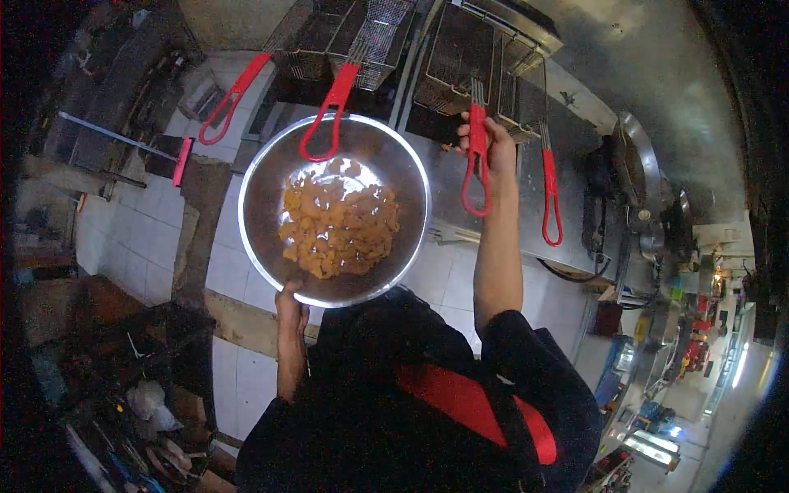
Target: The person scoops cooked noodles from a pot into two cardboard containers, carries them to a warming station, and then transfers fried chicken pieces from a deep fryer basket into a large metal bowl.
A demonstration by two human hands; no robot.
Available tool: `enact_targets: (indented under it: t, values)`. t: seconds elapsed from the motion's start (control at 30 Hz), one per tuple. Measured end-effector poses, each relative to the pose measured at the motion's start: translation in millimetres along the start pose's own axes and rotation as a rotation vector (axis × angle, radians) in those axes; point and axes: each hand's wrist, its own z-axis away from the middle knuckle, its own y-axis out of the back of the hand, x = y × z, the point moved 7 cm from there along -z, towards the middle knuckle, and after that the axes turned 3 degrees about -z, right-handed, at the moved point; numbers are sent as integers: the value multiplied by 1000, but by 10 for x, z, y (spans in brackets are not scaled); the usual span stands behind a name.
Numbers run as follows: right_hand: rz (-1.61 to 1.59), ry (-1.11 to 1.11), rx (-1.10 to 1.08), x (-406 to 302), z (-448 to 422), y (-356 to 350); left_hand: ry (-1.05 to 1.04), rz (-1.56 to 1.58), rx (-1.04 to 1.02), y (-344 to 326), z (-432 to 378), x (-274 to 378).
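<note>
My left hand [292, 306] grips the near rim of a large stainless steel bowl [256, 215], which is held in front of my body. Inside the bowl lies a heap of golden-brown fried pieces [339, 231]; their exact kind is hard to tell. My right hand [496, 145] is closed around the red handle [477, 129] of a wire fryer basket [453, 55]. That basket is at the deep fryer, and its contents are too dark to make out. Another basket's red looped handle [338, 98] hangs over the bowl's far edge.
More fryer baskets with red handles stand at the left [237, 92] and right [550, 191]. A steel counter [536, 203] runs to the right, with metal pans [641, 148] beyond it. A pink squeegee [183, 161] rests at the left near the tiled floor [145, 228]. Cluttered shelving [154, 407] is at lower left.
</note>
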Motion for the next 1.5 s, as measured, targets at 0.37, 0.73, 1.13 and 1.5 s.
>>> enact_targets:
  t: [0.37, 0.73, 1.13, 1.5]
  values:
    - [1148, 175, 233, 1035, -873, 1655, 83, 28, -9, 153, -85, -62]
    - [1311, 336, 338, 1100, -883, 1751, 78, -273, 136, 400, -111, 21]
    - [1019, 275, 596, 1015, 2053, 373, 210, -622, -147, 134, -23, 649]
    - [484, 112, 1117, 2523, 4056, 241, 489, -901, -448, -190, -52, 833]
